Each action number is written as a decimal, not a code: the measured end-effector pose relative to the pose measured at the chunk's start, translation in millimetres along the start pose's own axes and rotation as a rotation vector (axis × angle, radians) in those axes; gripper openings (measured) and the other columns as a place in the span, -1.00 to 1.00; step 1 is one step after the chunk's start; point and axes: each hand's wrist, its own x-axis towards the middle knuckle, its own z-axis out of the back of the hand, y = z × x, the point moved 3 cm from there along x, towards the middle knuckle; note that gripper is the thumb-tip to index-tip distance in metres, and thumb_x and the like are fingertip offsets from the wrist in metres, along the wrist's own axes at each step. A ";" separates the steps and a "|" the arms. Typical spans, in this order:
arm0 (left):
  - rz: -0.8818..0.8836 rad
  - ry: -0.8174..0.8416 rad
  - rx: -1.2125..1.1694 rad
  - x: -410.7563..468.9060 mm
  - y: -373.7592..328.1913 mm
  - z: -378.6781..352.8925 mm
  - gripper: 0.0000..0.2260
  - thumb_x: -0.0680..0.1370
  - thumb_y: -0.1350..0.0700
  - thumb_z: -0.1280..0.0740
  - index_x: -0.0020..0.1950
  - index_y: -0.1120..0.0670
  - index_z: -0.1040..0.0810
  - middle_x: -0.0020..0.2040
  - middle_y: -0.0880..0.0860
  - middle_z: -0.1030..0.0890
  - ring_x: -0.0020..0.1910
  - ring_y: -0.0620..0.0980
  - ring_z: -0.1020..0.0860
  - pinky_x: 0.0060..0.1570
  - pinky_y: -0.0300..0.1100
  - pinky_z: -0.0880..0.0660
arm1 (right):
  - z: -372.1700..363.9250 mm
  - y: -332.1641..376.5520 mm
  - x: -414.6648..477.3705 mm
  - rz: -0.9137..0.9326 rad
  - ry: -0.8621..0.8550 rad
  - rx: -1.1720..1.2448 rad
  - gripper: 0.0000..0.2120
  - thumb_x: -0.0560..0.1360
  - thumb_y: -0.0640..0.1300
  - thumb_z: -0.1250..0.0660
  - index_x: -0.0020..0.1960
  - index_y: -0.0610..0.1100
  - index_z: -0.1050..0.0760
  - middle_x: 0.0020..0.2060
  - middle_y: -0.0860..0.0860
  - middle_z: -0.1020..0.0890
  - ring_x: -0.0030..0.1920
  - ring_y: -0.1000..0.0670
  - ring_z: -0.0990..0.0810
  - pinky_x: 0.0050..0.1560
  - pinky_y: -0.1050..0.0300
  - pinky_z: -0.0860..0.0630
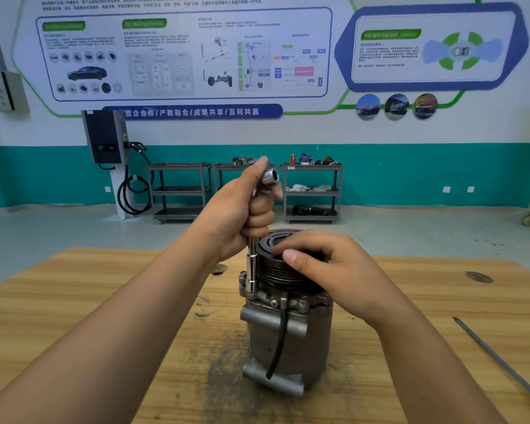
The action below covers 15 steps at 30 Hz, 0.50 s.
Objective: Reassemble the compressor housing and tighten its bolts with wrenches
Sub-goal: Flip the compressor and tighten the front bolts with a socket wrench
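Overhead, a blue wall banner point(193, 112) reads 校企合作/产教融合/成果共享/互利共赢. Three shelf carts point(180, 191) stand below it, the right one bearing a red can point(292, 159) and loose parts. Nearer, one compressor point(288, 332) stands upright on the wooden table point(74, 316). The right hand point(328, 264) curls round its pulley point(276, 270). The left hand point(242, 215) grips one upright socket wrench point(251, 270), lower end at the housing flange. One thin rod point(496, 356) lies to the right.

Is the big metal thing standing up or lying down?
Standing up: the compressor rests on end on the table, pulley on top.
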 end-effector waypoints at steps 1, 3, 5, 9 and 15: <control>0.008 -0.007 0.021 1.7 -0.6 1.7 -0.52 0.61 -0.11 -0.07 -0.45 0.03 -0.47 -0.62 -0.12 -0.14 -0.65 -0.17 -0.06 -0.60 -0.38 -0.01 | 0.5 -0.4 -0.4 -0.003 -0.004 0.003 -0.85 0.51 -0.10 -0.32 0.01 0.08 -0.63 -0.10 0.23 -0.65 -0.03 0.29 -0.56 -0.05 0.43 -0.45; 0.030 -0.019 0.058 6.4 -2.6 4.5 -0.49 0.62 -0.08 -0.05 -0.50 0.03 -0.42 -0.63 -0.11 -0.13 -0.65 -0.16 -0.06 -0.58 -0.37 0.00 | 2.5 -2.1 -0.7 -0.009 -0.024 0.005 -0.85 0.51 -0.09 -0.32 0.00 0.08 -0.63 -0.10 0.23 -0.66 -0.03 0.30 -0.56 -0.08 0.44 -0.45; 0.046 -0.042 0.098 11.2 -4.1 6.1 -0.49 0.62 -0.05 -0.04 -0.52 0.04 -0.37 -0.62 -0.09 -0.13 -0.64 -0.14 -0.05 -0.57 -0.35 0.01 | 6.7 -3.8 -1.8 -0.018 -0.056 0.002 -0.86 0.51 -0.08 -0.31 -0.01 0.07 -0.64 -0.11 0.23 -0.66 -0.04 0.29 -0.56 -0.09 0.43 -0.46; 0.028 -0.054 0.151 16.0 -9.7 8.0 -0.50 0.62 0.01 -0.05 -0.53 0.05 -0.32 -0.61 -0.08 -0.16 -0.63 -0.12 -0.06 -0.57 -0.33 0.01 | 14.2 -5.8 -3.2 -0.019 -0.115 -0.044 -0.86 0.52 -0.07 -0.29 -0.04 0.08 -0.63 -0.14 0.27 -0.63 -0.05 0.35 -0.52 -0.15 0.54 -0.39; -0.084 -0.268 -0.016 8.8 -34.6 7.8 -0.57 0.63 -0.09 -0.08 -0.38 0.08 -0.33 -0.58 -0.09 -0.14 -0.62 -0.15 -0.06 -0.64 -0.36 -0.03 | 17.3 -7.2 -2.9 -0.052 -0.114 -0.108 -0.86 0.53 -0.02 -0.27 -0.03 0.15 -0.59 -0.11 0.31 -0.59 -0.01 0.39 -0.47 -0.15 0.56 -0.38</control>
